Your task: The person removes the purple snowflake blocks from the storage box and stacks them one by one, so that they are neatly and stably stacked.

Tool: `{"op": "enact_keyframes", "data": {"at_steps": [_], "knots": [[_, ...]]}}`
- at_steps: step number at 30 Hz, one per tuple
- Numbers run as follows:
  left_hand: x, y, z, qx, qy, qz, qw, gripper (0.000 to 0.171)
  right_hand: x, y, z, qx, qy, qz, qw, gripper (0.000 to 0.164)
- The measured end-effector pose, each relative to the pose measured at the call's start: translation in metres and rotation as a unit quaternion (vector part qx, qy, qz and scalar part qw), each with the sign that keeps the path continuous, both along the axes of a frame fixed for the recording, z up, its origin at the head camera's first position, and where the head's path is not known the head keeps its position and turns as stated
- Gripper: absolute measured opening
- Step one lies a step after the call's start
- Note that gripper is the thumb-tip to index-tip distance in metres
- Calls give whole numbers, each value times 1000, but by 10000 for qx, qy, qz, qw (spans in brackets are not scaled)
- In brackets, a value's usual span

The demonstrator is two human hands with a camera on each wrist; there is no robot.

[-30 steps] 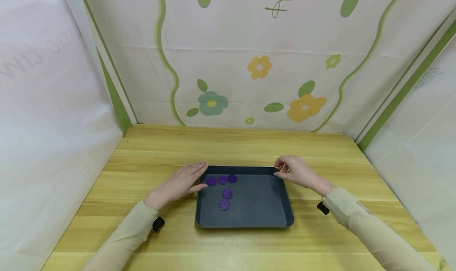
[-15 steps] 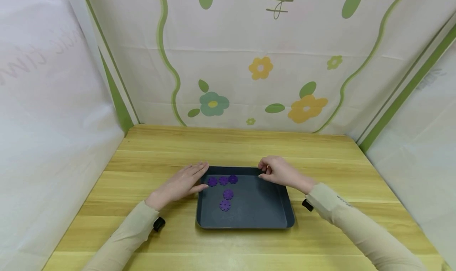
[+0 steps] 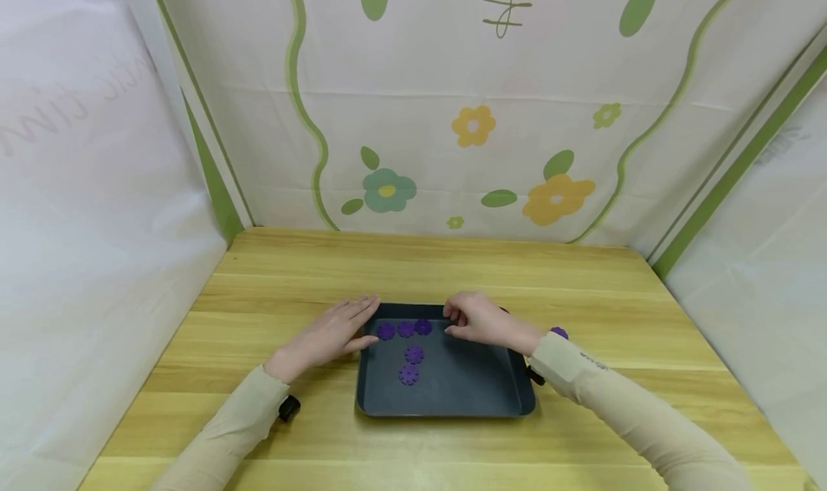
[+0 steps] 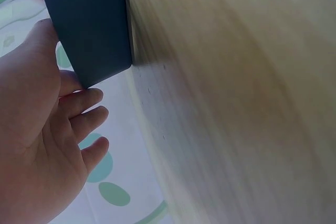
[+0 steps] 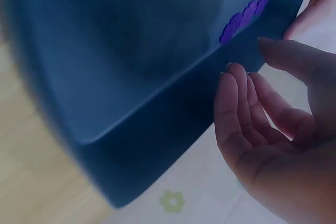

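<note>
A dark blue-grey shallow tray point(image 3: 465, 376) lies on the wooden table. Several purple notched discs are inside it: a row along the back left, ending in a darker disc point(image 3: 423, 326), and below it a disc point(image 3: 414, 354) above another disc point(image 3: 408, 374). My left hand point(image 3: 332, 337) rests at the tray's back left corner, fingers extended outside and thumb tip over the left rim. Over the back rim hovers my right hand point(image 3: 484, 322), to the right of the row. Its fingers are bent, the thumb stands apart, and nothing shows between them in the right wrist view.
Another purple disc point(image 3: 559, 331) lies on the table point(image 3: 297, 261) right of the tray, partly behind the right sleeve. A white curtain point(image 3: 413, 82) with printed flowers stands behind the table, and white side panels flank it. Each wrist carries a small black device point(image 3: 288, 408).
My right hand has moved left along the tray's back rim, from the back right corner toward the discs. The purple disc beside the sleeve has come into view. My left hand stays put.
</note>
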State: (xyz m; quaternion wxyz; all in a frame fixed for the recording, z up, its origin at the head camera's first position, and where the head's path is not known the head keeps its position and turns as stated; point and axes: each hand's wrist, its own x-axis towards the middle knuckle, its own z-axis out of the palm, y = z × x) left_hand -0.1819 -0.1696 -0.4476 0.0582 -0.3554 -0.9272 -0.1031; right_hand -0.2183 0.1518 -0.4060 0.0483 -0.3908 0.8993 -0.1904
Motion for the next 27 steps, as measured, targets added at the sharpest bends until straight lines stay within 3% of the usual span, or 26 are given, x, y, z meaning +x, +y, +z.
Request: {"op": "enact_keyframes", "data": {"at_steps": [11,27], "knots": [[1,1,0,43,-86,57,9999,69,0,-20,-5,7,-82,255,9996,22],[0,0,0,12,-103,40,9999,68,2,-35,-19,538,434,187,9974,29]]}}
